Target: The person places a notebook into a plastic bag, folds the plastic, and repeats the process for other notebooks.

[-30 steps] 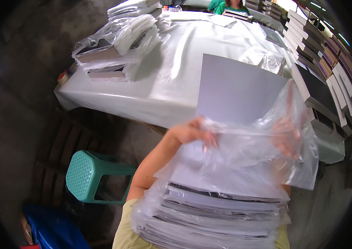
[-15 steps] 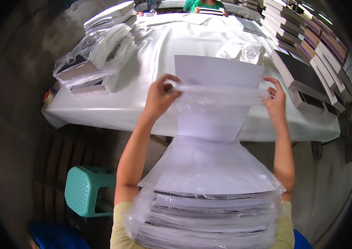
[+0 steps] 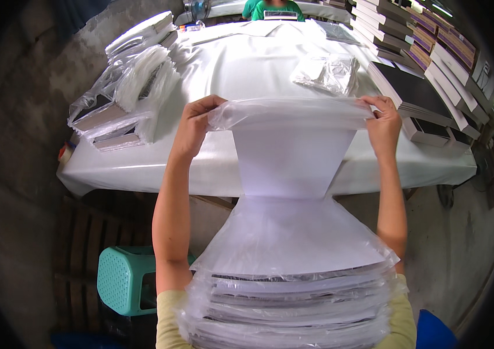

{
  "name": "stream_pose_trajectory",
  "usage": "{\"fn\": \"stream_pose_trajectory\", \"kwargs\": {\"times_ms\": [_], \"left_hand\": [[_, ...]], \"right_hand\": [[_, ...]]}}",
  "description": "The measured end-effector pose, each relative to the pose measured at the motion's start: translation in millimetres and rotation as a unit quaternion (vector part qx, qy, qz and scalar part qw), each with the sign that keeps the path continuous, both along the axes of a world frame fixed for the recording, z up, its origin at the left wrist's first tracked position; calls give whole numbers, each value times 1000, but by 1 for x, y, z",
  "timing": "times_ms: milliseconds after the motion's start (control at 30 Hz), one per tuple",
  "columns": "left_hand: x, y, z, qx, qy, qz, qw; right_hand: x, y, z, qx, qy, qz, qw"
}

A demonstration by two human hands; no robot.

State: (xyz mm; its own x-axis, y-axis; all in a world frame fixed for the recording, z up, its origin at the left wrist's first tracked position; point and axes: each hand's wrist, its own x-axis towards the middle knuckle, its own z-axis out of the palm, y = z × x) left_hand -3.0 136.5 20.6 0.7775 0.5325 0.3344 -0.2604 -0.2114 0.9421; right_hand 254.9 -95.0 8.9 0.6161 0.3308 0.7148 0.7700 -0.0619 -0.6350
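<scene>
My left hand (image 3: 196, 123) and my right hand (image 3: 383, 123) pinch opposite sides of a clear plastic bag (image 3: 290, 115), stretched wide between them. The bag's gathered band lies across the far end of a white flat panel (image 3: 292, 163), whose far edge shows only through the plastic. Toward me, the panel meets a stack of flat white pieces in clear plastic (image 3: 296, 238). This stack rises close to my body between my forearms, with several layers showing along its near side.
A white-covered table (image 3: 229, 64) spans the front. Plastic-wrapped bundles (image 3: 124, 99) lie at its left, folded clear plastic (image 3: 328, 72) at its right. Dark-topped boxes (image 3: 413, 96) pile up far right. A green stool (image 3: 120, 279) stands lower left. Another person (image 3: 273, 10) is across the table.
Both hands have drawn the plastic bag outward to the panel's far end, covering the far edge that stood bare. My left hand has moved left. The whole view has shifted slightly.
</scene>
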Motion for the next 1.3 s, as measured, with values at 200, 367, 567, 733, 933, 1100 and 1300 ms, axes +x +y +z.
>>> {"fn": "stream_pose_trajectory", "kwargs": {"times_ms": [200, 367, 567, 733, 933, 1100, 1300], "left_hand": [[4, 6, -29, -190, 84, -115, 971], [8, -9, -53, -206, 111, -222, 947], [8, -17, -41, -138, 80, -302, 940], [-2, -21, -80, -168, 197, -167, 951], [-7, -15, -234, -216, 215, -59, 950], [-35, -26, -231, -318, 247, -53, 914], [-55, -48, -185, -407, -80, -233, 879]], "right_hand": [[-4, -44, 25, -22, 199, 262, 944], [-15, -61, 29, -6, 493, 451, 744], [-1, -75, 8, 9, 471, 459, 753], [10, -62, -53, 20, 561, 384, 734], [3, -62, -207, -105, 571, 241, 777], [1, -57, -222, -251, 560, 321, 721], [-4, -62, -200, -318, 454, 419, 719]]}}
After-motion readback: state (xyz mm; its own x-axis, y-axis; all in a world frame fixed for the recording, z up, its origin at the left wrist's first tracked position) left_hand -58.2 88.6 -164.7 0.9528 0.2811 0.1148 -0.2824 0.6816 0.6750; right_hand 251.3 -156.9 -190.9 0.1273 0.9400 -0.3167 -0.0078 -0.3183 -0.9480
